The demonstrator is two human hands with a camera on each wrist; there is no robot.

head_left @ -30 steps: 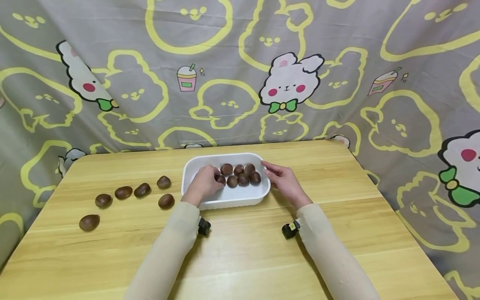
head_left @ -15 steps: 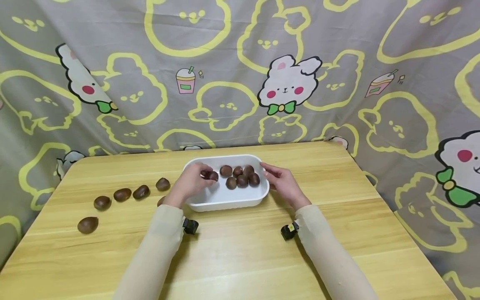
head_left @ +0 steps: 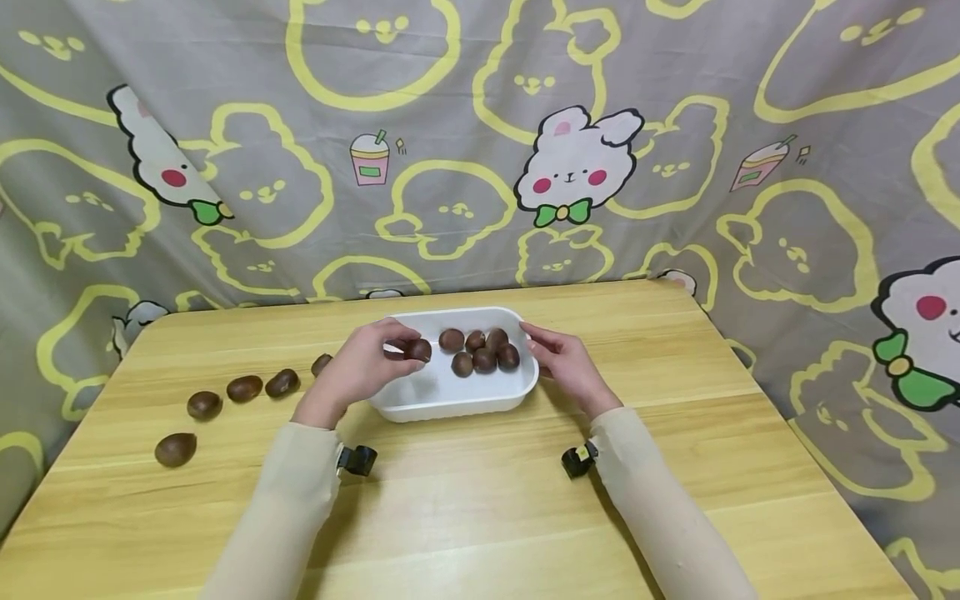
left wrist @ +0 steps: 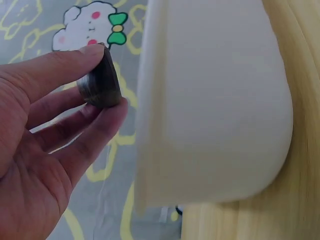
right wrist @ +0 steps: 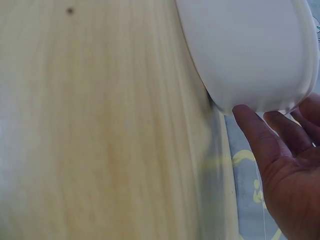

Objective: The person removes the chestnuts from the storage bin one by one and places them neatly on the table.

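Observation:
Between the thumb and fingertips of my left hand a brown chestnut is pinched, over the left end of the white tray. The left wrist view shows this chestnut dark and glossy, beside the tray's outer wall. My right hand rests its extended fingers against the tray's right end, near the rim. In the right wrist view, fingertips touch that end wall from outside. Several chestnuts lie grouped in the right half of the tray.
Several loose chestnuts lie in a curved row on the wooden table, left of the tray. The nearest of them is partly hidden by my left hand. A grey patterned curtain hangs behind the table and along its sides.
My left hand has drawn left from the middle of the tray toward its left end, carrying the chestnut away from the group. My right hand stays at the tray's right end.

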